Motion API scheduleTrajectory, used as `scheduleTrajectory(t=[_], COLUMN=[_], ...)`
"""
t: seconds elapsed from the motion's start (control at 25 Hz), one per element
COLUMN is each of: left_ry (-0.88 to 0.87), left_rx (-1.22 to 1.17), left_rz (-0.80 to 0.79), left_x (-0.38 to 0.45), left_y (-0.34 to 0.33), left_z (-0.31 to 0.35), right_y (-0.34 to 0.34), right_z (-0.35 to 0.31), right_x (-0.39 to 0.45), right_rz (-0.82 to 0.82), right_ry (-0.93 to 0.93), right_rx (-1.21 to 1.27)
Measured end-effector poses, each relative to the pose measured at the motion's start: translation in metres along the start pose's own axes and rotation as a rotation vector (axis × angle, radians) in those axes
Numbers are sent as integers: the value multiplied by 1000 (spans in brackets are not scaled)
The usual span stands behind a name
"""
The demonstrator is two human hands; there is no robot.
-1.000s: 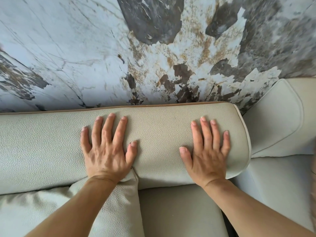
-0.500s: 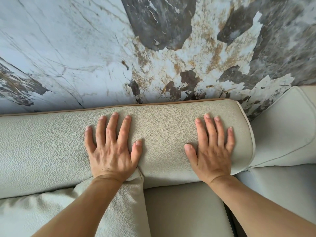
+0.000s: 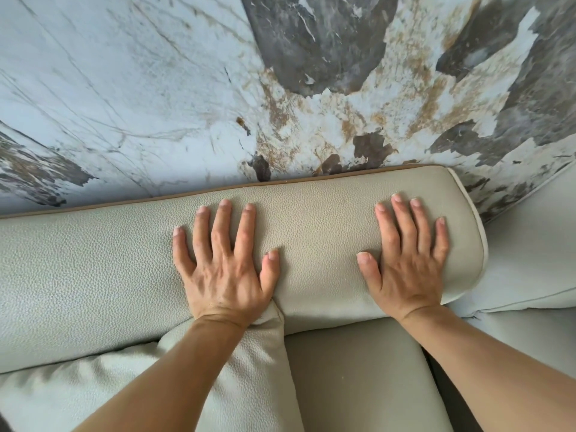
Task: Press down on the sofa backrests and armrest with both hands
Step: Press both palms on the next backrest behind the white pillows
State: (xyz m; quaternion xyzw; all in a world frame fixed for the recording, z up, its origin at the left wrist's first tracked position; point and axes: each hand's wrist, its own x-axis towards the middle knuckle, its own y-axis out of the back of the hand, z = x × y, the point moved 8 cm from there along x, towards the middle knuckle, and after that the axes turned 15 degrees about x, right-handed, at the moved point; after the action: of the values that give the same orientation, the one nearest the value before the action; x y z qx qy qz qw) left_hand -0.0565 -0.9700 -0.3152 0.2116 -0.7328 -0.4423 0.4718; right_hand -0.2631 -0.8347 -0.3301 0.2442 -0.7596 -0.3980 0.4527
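A pale grey-green leather sofa backrest [image 3: 93, 269] with brown piping runs across the view against the wall. My left hand [image 3: 224, 269] lies flat on its top, fingers spread, palm down, near the middle. My right hand [image 3: 408, 263] lies flat the same way close to the backrest's right end. Neither hand holds anything. A second padded section [image 3: 530, 251] of the sofa, backrest or armrest, adjoins at the far right.
A marble-patterned wall [image 3: 187, 104] in white, grey and brown rises straight behind the sofa. A loose cushion [image 3: 243, 369] leans under my left wrist. The seat cushion [image 3: 358, 378] lies between my forearms, with a dark gap [image 3: 436, 378] at its right.
Both hands stay flat on the backrest in the same spots. The view has shifted so the backrest and hands sit further right and slightly lower in the picture.
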Motion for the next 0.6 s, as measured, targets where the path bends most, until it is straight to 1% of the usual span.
scheduleTrajectory(t=[0.16, 0.4, 0.6], left_ry=[-13, -7, -11], left_rx=[-16, -12, -2], left_rz=[-23, -31, -63], left_x=[-2, -2, -1], left_y=[1, 0, 1], left_z=[0, 0, 0], right_y=[1, -2, -5], right_z=[0, 0, 2], right_x=[-4, -3, -2], right_rz=[18, 33, -26], right_ry=[-12, 18, 14], right_rx=[6, 9, 42])
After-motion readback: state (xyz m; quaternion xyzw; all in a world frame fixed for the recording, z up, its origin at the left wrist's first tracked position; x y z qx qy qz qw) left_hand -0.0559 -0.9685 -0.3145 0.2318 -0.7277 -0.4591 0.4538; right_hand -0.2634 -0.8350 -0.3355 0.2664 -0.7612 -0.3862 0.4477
